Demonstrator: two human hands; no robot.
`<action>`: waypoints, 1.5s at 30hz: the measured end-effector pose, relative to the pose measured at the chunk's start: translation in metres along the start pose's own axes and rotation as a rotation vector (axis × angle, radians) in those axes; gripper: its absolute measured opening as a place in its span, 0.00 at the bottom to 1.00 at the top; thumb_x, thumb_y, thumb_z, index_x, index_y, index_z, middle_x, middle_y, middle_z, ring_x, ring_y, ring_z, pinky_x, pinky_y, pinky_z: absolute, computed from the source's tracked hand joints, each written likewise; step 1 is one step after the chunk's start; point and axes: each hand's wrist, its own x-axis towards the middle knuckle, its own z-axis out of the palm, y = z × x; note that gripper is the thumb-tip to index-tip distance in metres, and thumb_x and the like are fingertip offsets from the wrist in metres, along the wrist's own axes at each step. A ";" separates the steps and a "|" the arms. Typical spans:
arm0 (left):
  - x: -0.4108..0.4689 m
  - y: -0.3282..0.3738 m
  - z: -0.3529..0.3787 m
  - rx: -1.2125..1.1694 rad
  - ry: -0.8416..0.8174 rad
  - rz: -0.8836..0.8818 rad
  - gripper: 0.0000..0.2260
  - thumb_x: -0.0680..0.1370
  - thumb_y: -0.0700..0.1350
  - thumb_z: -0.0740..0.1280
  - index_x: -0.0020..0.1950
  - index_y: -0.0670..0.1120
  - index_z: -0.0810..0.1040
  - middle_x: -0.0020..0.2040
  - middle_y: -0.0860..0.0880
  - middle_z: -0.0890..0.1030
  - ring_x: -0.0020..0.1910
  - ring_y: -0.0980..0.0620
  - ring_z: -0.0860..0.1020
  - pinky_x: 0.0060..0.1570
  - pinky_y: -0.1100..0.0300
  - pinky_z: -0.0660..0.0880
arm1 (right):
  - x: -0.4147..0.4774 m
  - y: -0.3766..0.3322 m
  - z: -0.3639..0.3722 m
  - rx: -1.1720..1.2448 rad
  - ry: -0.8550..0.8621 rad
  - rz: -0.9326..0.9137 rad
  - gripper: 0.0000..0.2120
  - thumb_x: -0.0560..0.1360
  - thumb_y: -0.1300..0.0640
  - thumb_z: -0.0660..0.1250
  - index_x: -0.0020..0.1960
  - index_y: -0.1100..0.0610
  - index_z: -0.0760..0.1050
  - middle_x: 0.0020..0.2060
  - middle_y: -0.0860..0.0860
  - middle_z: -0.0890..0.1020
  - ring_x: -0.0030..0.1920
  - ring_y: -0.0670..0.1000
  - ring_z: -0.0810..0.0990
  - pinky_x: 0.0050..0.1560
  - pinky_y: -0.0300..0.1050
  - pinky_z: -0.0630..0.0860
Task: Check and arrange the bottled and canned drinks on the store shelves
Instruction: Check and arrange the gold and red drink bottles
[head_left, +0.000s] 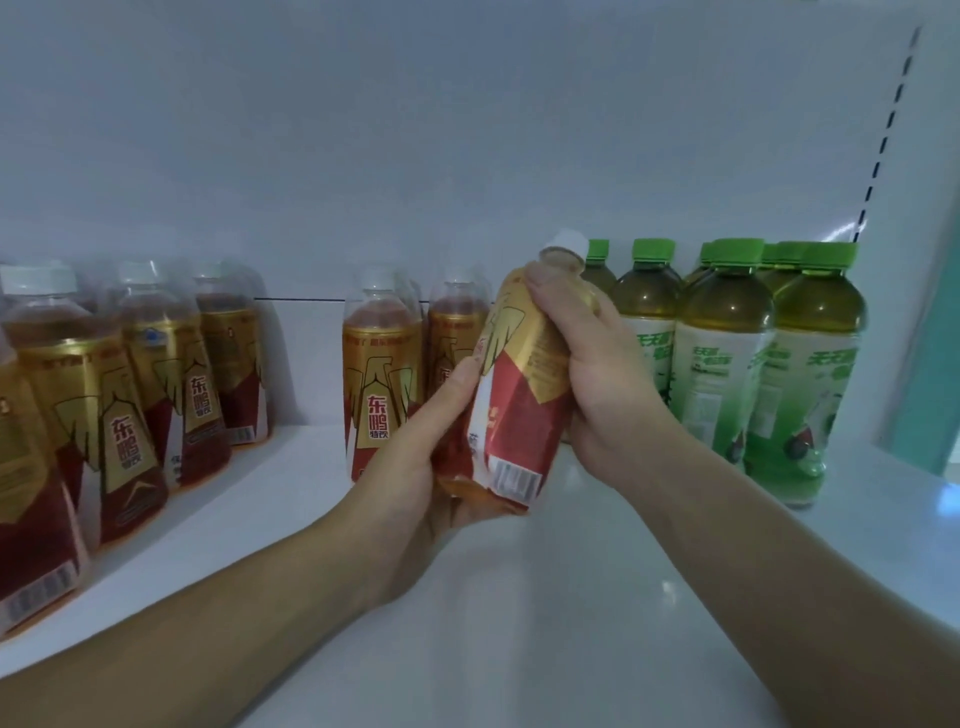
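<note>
- Held bottle (524, 384): gold-and-red label, white cap, amber drink inside, barcode near its base. I see it lifted off the shelf at centre frame and tilted, with the cap up and to the right.
- Left hand (415, 483): grips the bottle's lower end from below, fingers curled round the base and thumb (460, 382) pressed on the label.
- Right hand (597, 374): wrapped round the bottle's shoulder, just under the neck, fingers closed round it.
- Middle bottles (382, 374): same gold-and-red kind, upright just behind the left hand, holding amber-red drink.
- Left bottles (119, 415): a larger group of the same kind, upright in rows running front to back, well apart from the middle ones.
- Green-capped bottles (727, 353): upright cluster just behind the right hand, with olive-coloured tea above pale green labels.
- Shelf (519, 597): white and glossy, carrying all the standing bottles.
- Slotted upright (883, 140): at the right edge of the white back panel.
</note>
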 end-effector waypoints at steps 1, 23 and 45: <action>0.001 -0.001 -0.002 -0.004 0.021 -0.004 0.20 0.70 0.62 0.65 0.55 0.52 0.85 0.51 0.46 0.87 0.47 0.46 0.86 0.39 0.50 0.83 | 0.000 -0.001 0.000 0.011 -0.026 0.009 0.33 0.67 0.43 0.78 0.68 0.54 0.74 0.50 0.53 0.85 0.48 0.54 0.86 0.53 0.54 0.83; 0.011 -0.001 -0.004 0.004 0.110 0.013 0.28 0.66 0.61 0.67 0.63 0.50 0.78 0.46 0.47 0.87 0.43 0.48 0.86 0.39 0.53 0.82 | -0.007 -0.001 0.002 -0.190 -0.020 -0.087 0.29 0.66 0.42 0.78 0.63 0.50 0.75 0.47 0.52 0.87 0.43 0.54 0.88 0.49 0.56 0.84; 0.006 -0.001 -0.004 0.058 0.043 0.036 0.25 0.77 0.65 0.61 0.68 0.52 0.76 0.58 0.46 0.84 0.57 0.45 0.83 0.58 0.44 0.79 | -0.007 0.001 0.003 -0.097 -0.087 -0.077 0.24 0.72 0.51 0.77 0.66 0.55 0.76 0.51 0.52 0.86 0.50 0.53 0.86 0.54 0.54 0.82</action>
